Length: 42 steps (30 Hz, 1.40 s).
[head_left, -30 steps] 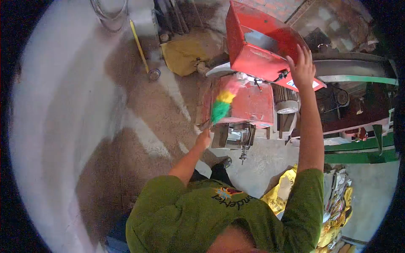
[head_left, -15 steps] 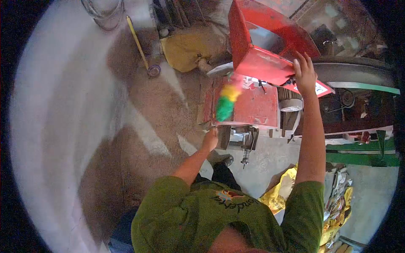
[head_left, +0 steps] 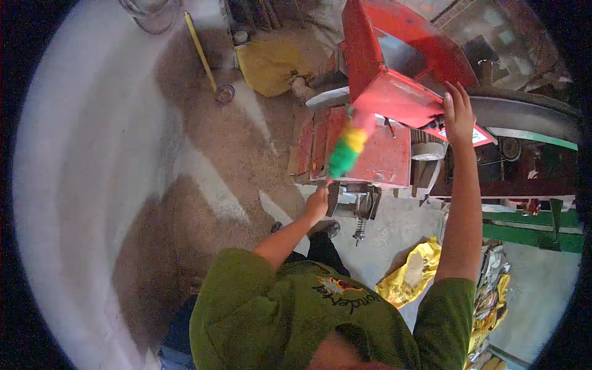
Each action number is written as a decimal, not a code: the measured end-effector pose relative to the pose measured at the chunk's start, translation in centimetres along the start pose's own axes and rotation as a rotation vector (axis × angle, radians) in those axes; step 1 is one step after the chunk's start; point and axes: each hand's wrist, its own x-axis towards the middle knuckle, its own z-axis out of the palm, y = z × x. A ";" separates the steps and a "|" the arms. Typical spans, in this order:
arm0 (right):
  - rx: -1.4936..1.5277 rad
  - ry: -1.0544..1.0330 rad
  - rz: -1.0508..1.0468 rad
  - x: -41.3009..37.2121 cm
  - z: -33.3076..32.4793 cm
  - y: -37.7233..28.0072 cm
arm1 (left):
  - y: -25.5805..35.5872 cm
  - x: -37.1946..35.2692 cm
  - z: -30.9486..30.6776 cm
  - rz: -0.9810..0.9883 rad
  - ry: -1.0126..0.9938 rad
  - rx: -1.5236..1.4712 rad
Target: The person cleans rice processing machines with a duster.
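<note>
My left hand (head_left: 317, 206) is closed around the handle of a fluffy duster (head_left: 347, 152) banded in green, yellow and pink. The duster's pink end is blurred and lies against or just in front of the red metal hopper (head_left: 394, 92). Below the hopper, a red metal housing (head_left: 385, 154) is partly hidden behind the duster. My right hand (head_left: 459, 116) rests at the right end of the hopper's front panel, fingers stretched out and apart over its edge. A white label shows beside that hand.
A large dark wheel or tyre (head_left: 524, 111) is on the right, above a green metal frame (head_left: 530, 228). A yellow bag (head_left: 413, 271) lies on the floor near my right arm. A yellow-handled tool (head_left: 200, 52) and a yellow sack (head_left: 268, 65) are at upper left.
My left hand and the duster have shifted slightly right, with the duster more tilted across the hopper's front. My right hand stays on the panel. The whole view has shifted a little.
</note>
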 end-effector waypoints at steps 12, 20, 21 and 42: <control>0.053 -0.017 0.007 0.1 0.1 0.2 | 0.5 0.5 -0.3 -0.866 -0.066 -0.511; 0.054 -0.021 0.016 0.2 0.1 0.2 | -1.2 1.3 0.5 -0.093 -0.012 -0.079; 0.069 -0.021 0.018 0.3 0.3 0.4 | -1.6 1.3 -0.2 -0.259 -0.058 -0.027; 0.098 -0.002 -0.008 0.3 0.0 0.0 | -12.9 1.0 -2.9 -0.117 -0.156 0.300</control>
